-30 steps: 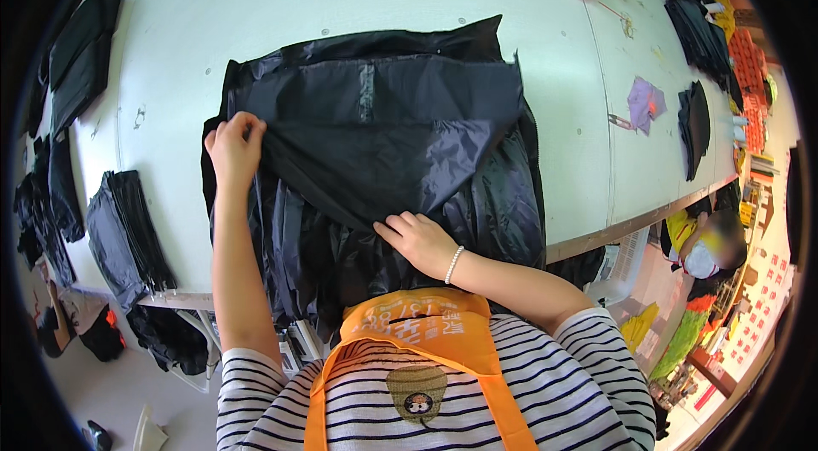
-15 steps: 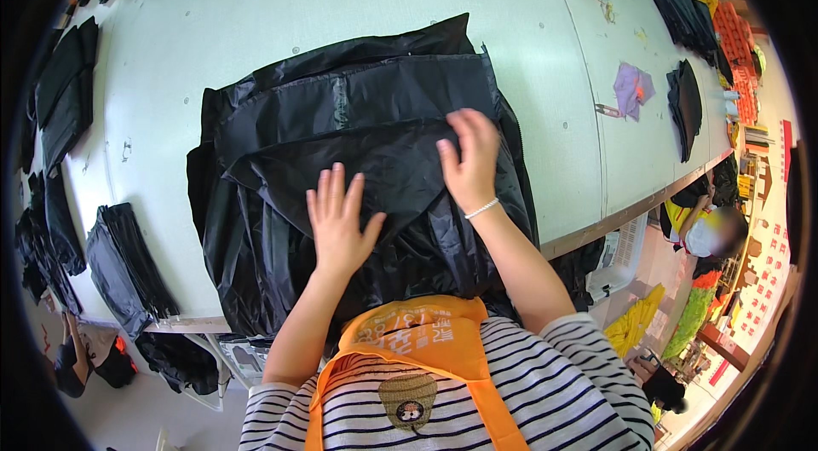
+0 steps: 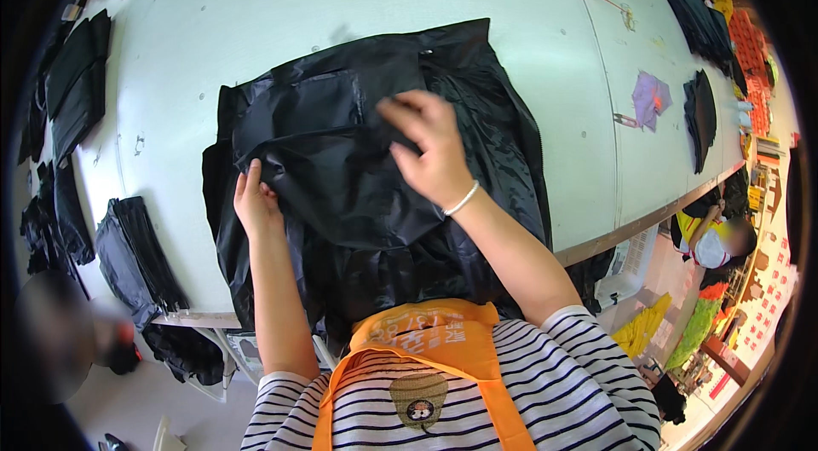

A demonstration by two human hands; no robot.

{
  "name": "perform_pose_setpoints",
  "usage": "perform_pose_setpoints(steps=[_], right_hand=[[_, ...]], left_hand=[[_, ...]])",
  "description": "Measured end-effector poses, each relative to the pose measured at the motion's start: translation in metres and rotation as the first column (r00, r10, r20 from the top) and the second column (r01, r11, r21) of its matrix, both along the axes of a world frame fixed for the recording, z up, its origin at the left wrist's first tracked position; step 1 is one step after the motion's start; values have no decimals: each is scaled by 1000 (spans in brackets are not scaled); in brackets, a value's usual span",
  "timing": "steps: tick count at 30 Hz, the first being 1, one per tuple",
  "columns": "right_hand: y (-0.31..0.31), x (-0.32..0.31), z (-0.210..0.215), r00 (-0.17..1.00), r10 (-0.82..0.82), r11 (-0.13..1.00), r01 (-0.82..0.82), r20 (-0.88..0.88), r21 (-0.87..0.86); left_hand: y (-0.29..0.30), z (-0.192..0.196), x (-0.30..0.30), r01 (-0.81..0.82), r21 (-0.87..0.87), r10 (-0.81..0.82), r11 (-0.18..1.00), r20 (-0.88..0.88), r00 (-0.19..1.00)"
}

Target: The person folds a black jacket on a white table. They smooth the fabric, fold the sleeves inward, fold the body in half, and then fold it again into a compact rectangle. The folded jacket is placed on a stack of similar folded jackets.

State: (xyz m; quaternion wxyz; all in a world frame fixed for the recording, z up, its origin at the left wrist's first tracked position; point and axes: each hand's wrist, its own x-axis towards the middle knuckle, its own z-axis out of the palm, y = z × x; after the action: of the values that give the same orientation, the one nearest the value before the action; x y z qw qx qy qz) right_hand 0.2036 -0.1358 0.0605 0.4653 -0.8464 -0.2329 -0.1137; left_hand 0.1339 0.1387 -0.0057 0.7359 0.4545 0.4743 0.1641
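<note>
Because the large black garment of thin, glossy fabric [image 3: 358,170] lies spread across the near part of the pale green surface [image 3: 256,25], with its lower part hanging over the near edge, both hands can work it flat. The left hand [image 3: 254,202] presses at the garment's left edge, its fingers [image 3: 247,182] curled onto a fold, seemingly to keep the cloth from sliding. The right hand [image 3: 430,148] is over the middle, its fingers [image 3: 400,114] pinching a raised fold of the same fabric. One garment is in hand. Two folded black pieces [image 3: 136,255] sit at the left edge, a small purple scrap [image 3: 649,97] lies well apart on the right, and one dark piece [image 3: 703,118] is beyond it.
</note>
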Motion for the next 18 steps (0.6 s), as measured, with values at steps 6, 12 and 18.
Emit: perform_pose_setpoints(steps=[6, 12, 18], right_hand=[[24, -28, -70, 959, 103, 830, -229, -263, -508], [13, -13, -83, 901, 191, 914, -308, -391, -265], [-5, 31, -66, 930, 16, 997, 11, -366, 71]], left_hand=[[-60, 47, 14, 435, 670, -487, 601, -124, 864], [-107, 4, 29, 543, 759, -597, -359, -634, 491], [-100, -3, 27, 541, 740, -614, -400, -654, 442]])
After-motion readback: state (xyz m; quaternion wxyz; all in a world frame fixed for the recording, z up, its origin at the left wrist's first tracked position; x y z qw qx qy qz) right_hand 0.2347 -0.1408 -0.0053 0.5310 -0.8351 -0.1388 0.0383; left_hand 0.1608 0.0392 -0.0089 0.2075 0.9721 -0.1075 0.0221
